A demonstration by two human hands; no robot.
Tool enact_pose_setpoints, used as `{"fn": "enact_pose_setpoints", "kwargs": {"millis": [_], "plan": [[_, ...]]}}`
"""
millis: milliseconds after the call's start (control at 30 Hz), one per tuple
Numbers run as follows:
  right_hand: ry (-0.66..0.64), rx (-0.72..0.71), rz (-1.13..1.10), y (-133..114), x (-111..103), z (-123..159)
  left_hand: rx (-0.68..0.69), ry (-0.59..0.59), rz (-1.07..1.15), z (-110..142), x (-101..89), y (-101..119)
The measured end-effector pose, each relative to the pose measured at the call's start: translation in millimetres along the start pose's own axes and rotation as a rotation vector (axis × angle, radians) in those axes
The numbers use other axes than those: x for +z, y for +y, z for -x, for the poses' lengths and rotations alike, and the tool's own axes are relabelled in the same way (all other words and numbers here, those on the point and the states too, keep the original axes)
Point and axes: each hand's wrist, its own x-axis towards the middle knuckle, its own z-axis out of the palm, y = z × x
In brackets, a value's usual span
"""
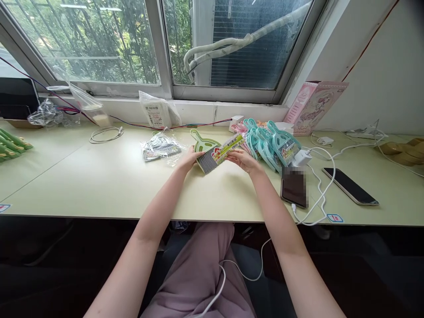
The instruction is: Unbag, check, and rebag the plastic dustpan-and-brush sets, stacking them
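A small green dustpan (202,143) with a grey-bristled brush (208,161) and a yellow printed label (228,148) lies at the middle of the pale green desk (99,181). My left hand (188,159) grips the left end of the brush set, fingers curled. My right hand (244,160) pinches the label's right end. Right beside it lies a pile of several teal and pink dustpan sets (271,143).
Clear plastic bags (160,148) lie left of the hands. A phone (294,187) on a white cable and a second phone (350,186) lie to the right. A white charger (302,157), coiled cable (105,134), pink box (316,106) and green items (11,143) are also on the desk.
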Motion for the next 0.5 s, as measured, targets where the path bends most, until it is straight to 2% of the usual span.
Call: {"fn": "enact_pose_setpoints", "kwargs": {"millis": [100, 200, 367, 500], "plan": [[0.013, 0.079, -0.011, 9.2, 9.5, -3.7, -0.005, -0.033, -0.008, 2.1, 10.0, -1.9], [0.033, 0.169, 0.079, 18.5, 14.4, -8.0, 0.027, -0.016, -0.013, 1.9, 17.1, -2.8], [0.128, 0.182, 0.168, 23.2, 15.8, -11.5, 0.104, -0.039, -0.001, 3.5, 22.4, -2.2], [0.175, 0.192, 0.186, 20.3, 14.8, -10.6, 0.111, -0.080, -0.026, 6.4, 25.9, -1.2]]}}
